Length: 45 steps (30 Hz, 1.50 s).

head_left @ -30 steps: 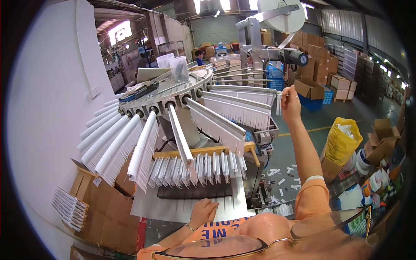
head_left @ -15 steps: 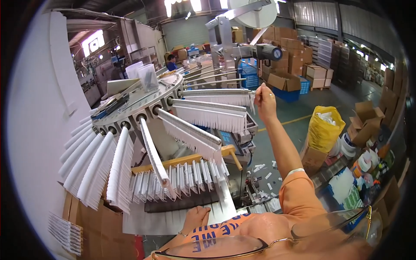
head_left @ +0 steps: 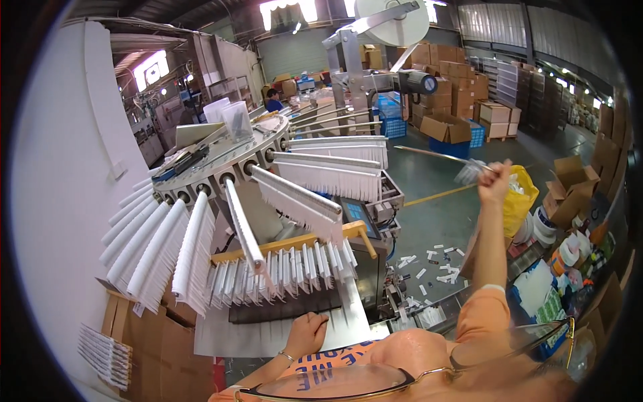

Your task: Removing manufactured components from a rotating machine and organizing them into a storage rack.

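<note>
My right hand (head_left: 494,182) is out to the right, fingers closed round the end of a thin metal rod (head_left: 432,153). Pale, blurred strips (head_left: 471,172) bunch on the rod close to my fingers. Its free end points left toward the round machine (head_left: 264,137), whose arms (head_left: 328,159) carry rows of hanging white strips. My left hand (head_left: 308,333) rests curled near the front of a metal tray (head_left: 348,315), with nothing visible in it. Behind that hand, more white strips (head_left: 288,268) hang in rows beneath a wooden bar (head_left: 295,244).
A yellow bag (head_left: 519,204) stands on the right, beside white tubs (head_left: 544,226) and an open carton (head_left: 569,174). White pieces (head_left: 450,271) are scattered on the floor. Left of the tray are a cardboard box (head_left: 164,355) and a stack of white strips (head_left: 104,356).
My right hand has swung right and slightly down, drawing the thin rod away from the end of a machine arm. My left hand stays by the tray.
</note>
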Each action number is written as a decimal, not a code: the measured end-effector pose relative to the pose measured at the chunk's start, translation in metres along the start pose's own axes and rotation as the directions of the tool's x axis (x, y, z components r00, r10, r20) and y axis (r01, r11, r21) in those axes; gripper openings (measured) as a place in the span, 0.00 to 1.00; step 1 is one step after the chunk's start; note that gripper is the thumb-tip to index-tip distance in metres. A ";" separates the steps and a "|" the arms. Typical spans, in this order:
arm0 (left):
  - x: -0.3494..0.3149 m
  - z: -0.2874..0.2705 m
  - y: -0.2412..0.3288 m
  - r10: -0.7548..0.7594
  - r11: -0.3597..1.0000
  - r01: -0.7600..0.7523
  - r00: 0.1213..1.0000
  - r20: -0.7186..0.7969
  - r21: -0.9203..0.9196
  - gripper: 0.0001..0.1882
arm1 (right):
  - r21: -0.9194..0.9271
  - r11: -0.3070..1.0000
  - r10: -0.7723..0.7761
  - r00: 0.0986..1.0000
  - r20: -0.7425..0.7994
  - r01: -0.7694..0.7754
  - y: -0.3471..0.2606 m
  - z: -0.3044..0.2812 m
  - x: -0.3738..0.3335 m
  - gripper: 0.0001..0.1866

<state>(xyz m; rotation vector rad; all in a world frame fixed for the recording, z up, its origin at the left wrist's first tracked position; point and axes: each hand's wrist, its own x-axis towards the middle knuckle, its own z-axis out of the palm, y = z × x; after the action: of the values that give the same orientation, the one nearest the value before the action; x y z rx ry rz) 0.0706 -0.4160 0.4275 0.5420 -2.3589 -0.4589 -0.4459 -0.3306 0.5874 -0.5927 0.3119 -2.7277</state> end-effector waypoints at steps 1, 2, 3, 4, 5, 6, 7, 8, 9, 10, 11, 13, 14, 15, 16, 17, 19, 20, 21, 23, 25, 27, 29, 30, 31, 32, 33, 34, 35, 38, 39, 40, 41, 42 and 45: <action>0.001 -0.003 0.001 -0.007 0.999 0.007 1.000 0.004 -0.042 0.06 | 0.008 1.000 -0.020 0.993 -0.117 0.021 -0.019 -0.026 -0.010 0.21; 0.001 -0.007 0.003 -0.009 0.999 0.009 1.000 0.011 -0.046 0.06 | 0.011 1.000 -0.019 0.997 -0.077 0.020 -0.038 -0.055 -0.025 0.21; 0.001 -0.010 0.002 -0.026 0.996 0.029 0.999 0.035 -0.084 0.06 | 0.014 1.000 -0.016 0.999 -0.037 0.017 -0.047 -0.077 -0.047 0.21; -0.002 -0.013 -0.001 -0.046 0.991 0.053 0.997 0.059 -0.123 0.06 | 0.023 1.000 -0.013 0.992 -0.129 0.016 -0.043 -0.073 -0.081 0.21; -0.006 -0.015 -0.007 -0.072 0.982 0.084 0.994 0.079 -0.167 0.08 | 0.027 0.999 -0.018 0.975 -0.222 0.024 -0.040 -0.065 -0.118 0.21; -0.005 -0.021 -0.007 -0.107 0.949 0.135 0.988 0.111 -0.286 0.08 | 0.083 0.995 0.068 0.990 -0.125 -0.058 -0.037 -0.081 -0.149 0.21; -0.005 -0.027 -0.006 -0.145 0.900 0.192 0.978 0.147 -0.390 0.09 | 0.136 0.979 0.155 0.988 -0.024 -0.150 -0.029 -0.094 -0.175 0.21; -0.009 -0.026 -0.018 -0.308 0.501 0.584 0.810 0.499 -0.638 0.15 | -0.037 0.994 0.098 0.981 -0.165 -0.106 -0.002 -0.058 -0.215 0.22; -0.002 -0.033 -0.018 -0.230 0.192 0.721 0.692 0.684 -0.666 0.18 | -0.008 0.977 0.212 0.974 0.077 -0.212 0.011 -0.059 -0.246 0.22; 0.010 -0.042 -0.016 -0.091 -0.128 0.816 0.556 0.826 -0.563 0.22 | 0.006 0.966 0.257 0.966 0.034 -0.257 0.029 -0.041 -0.277 0.22; 0.019 -0.058 -0.004 0.037 -0.162 0.881 0.456 0.889 -0.445 0.25 | 0.034 0.961 0.271 0.958 0.097 -0.276 0.051 -0.026 -0.300 0.23; 0.025 -0.082 0.002 0.320 -0.111 0.959 0.282 0.904 -0.260 0.30 | -0.235 0.943 0.265 0.959 0.104 -0.235 0.086 0.014 -0.345 0.24; 0.021 -0.088 -0.005 0.464 -0.047 0.975 0.214 0.860 -0.217 0.31 | -0.258 0.938 0.249 0.968 0.038 -0.231 0.106 0.031 -0.363 0.24; 0.019 -0.095 -0.013 0.506 0.021 0.984 0.142 0.851 -0.177 0.28 | -0.348 0.920 0.262 0.942 0.208 -0.179 0.120 0.035 -0.375 0.24; 0.016 -0.105 -0.016 0.477 0.154 0.940 0.200 0.856 -0.305 0.25 | -0.395 0.898 0.276 0.947 0.165 -0.192 0.130 0.053 -0.390 0.22; 0.012 -0.119 -0.019 0.473 0.101 0.941 0.241 0.847 -0.323 0.22 | -0.438 0.874 0.293 0.948 0.127 -0.212 0.140 0.070 -0.405 0.24; 0.001 -0.129 -0.035 0.464 0.027 0.927 0.320 0.826 -0.375 0.16 | -0.562 0.827 0.048 0.998 0.034 -0.020 0.154 0.089 -0.436 0.27; -0.003 -0.134 -0.040 0.452 0.008 0.908 0.370 0.812 -0.419 0.14 | -0.753 0.640 -0.169 0.984 0.057 0.154 0.157 0.092 -0.462 0.22; -0.006 -0.138 -0.050 0.504 -0.063 0.905 0.393 0.769 -0.421 0.12 | -0.820 0.534 -0.238 0.967 0.088 0.206 0.163 0.091 -0.491 0.18; -0.017 -0.148 -0.054 0.428 -0.190 0.882 0.470 0.772 -0.432 0.11 | -0.912 0.252 -0.254 0.931 0.261 0.325 0.178 0.098 -0.561 0.12; -0.024 -0.161 -0.058 0.399 -0.236 0.872 0.489 0.776 -0.429 0.10 | -0.871 0.033 -0.059 0.871 0.488 0.490 0.200 0.124 -0.612 0.15; -0.032 -0.172 -0.063 0.347 -0.290 0.850 0.521 0.780 -0.439 0.12 | -0.783 -0.077 0.124 0.785 0.606 0.617 0.216 0.161 -0.634 0.18; -0.044 -0.181 -0.070 0.356 -0.318 0.811 0.583 0.730 -0.492 0.12 | -0.781 -0.121 0.183 0.787 0.590 0.613 0.226 0.188 -0.644 0.15; -0.049 -0.186 -0.074 0.368 -0.332 0.773 0.634 0.680 -0.541 0.13 | -0.759 -0.160 0.105 0.776 0.622 0.631 0.230 0.190 -0.646 0.13; -0.055 -0.192 -0.076 0.380 -0.276 0.760 0.649 0.659 -0.589 0.17 | -0.739 -0.197 0.029 0.757 0.653 0.645 0.232 0.189 -0.648 0.11; -0.061 -0.202 -0.088 0.367 -0.175 0.751 0.650 0.665 -0.637 0.17 | -0.756 -0.199 -0.001 0.772 0.636 0.623 0.234 0.197 -0.651 0.09; -0.066 -0.213 -0.092 0.374 -0.068 0.747 0.634 0.677 -0.662 0.17 | -0.774 -0.147 -0.030 0.780 0.625 0.615 0.230 0.199 -0.654 0.09; -0.070 -0.231 -0.104 0.422 0.142 0.649 0.644 0.639 -0.748 0.14 | -0.791 -0.093 -0.059 0.789 0.611 0.605 0.226 0.200 -0.657 0.09; -0.074 -0.243 -0.121 0.432 0.308 0.562 0.636 0.640 -0.767 0.12 | -0.805 -0.083 0.024 0.808 0.588 0.588 0.220 0.210 -0.660 0.07; -0.093 -0.255 -0.192 0.256 0.283 0.463 0.807 0.532 -0.840 0.08 | -0.799 0.048 0.182 0.782 0.597 0.599 0.210 0.244 -0.664 0.10; -0.094 -0.257 -0.213 0.071 0.288 0.470 0.858 0.509 -0.834 0.07 | -0.805 0.109 0.183 0.784 0.593 0.584 0.208 0.250 -0.667 0.09; -0.090 -0.252 -0.236 -0.139 0.272 0.445 0.896 0.422 -0.853 0.07 | -0.800 0.118 0.185 0.778 0.600 0.589 0.207 0.257 -0.667 0.09; -0.081 -0.244 -0.257 -0.345 0.263 0.411 0.885 0.313 -0.873 0.08 | -0.764 0.139 0.222 0.732 0.644 0.630 0.206 0.263 -0.665 0.09; -0.071 -0.241 -0.270 -0.387 0.250 0.379 0.883 0.266 -0.891 0.09 | -0.727 0.160 0.256 0.683 0.684 0.668 0.206 0.269 -0.664 0.10; -0.038 -0.237 -0.291 -0.365 0.160 0.363 0.886 0.287 -0.918 0.10 | -0.693 0.105 0.303 0.641 0.705 0.713 0.211 0.285 -0.662 0.11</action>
<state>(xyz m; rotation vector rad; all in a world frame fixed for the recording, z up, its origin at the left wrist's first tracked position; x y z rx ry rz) 0.3316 -0.6874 0.4453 0.4524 -1.3873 -1.9733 0.3040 -0.3246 0.5424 -2.1886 2.0515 -1.6607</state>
